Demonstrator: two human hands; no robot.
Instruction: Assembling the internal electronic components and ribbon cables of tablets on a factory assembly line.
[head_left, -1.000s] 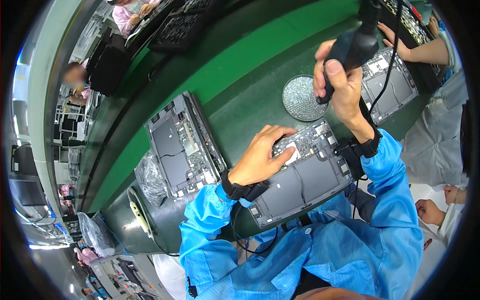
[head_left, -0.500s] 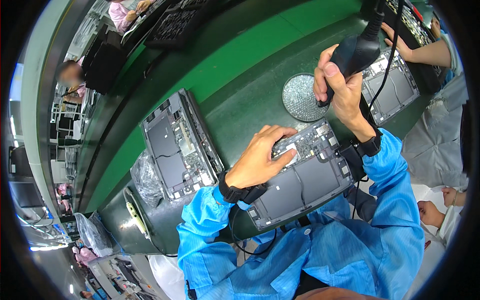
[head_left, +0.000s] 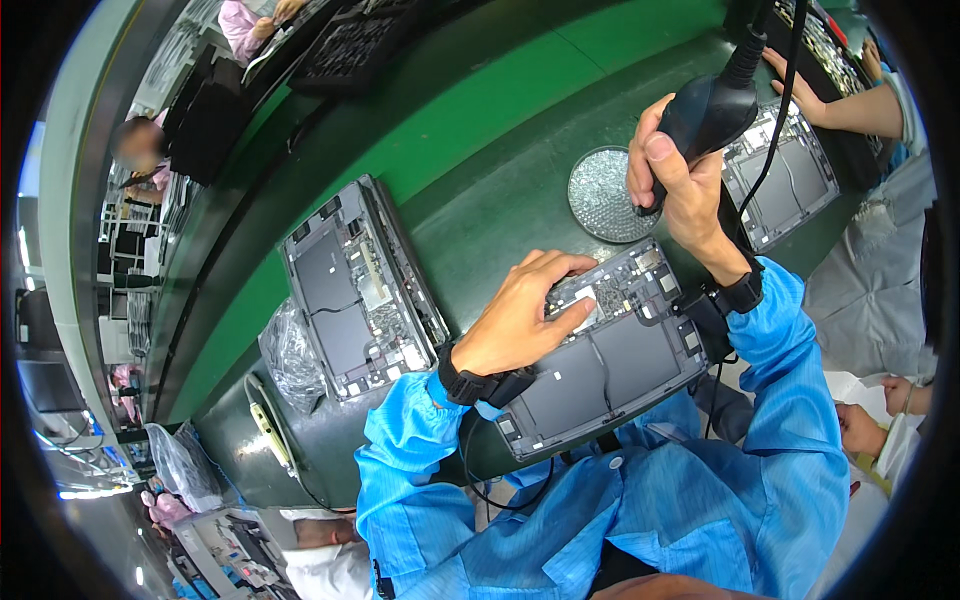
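An opened laptop base [head_left: 620,375], its battery and circuit board exposed, lies at the table edge right before me. My left hand [head_left: 525,315] rests over its circuit board with thumb and fingers apart. Above the far right corner of that base, my right hand [head_left: 685,190] is wrapped round a black, rounded corded handheld tool [head_left: 712,112]. Its narrow lower end is partly hidden by my fingers. Just left of this hand, on the table, sits a round silvery dish [head_left: 600,198] with a pebbled look. Black bands circle both my wrists.
Stacked opened laptop bases [head_left: 340,265] stand to the left, beside a crumpled clear plastic bag [head_left: 292,355]. A yellow-green corded pen-shaped tool [head_left: 270,430] lies near the left end. At the right, a co-worker's hand [head_left: 800,95] reaches beside another opened laptop base [head_left: 785,185].
My hands and the laptop base have hardly moved. Another person's arm and white clothing have come into view at the lower left. A bystander's hands at the right have shifted slightly.
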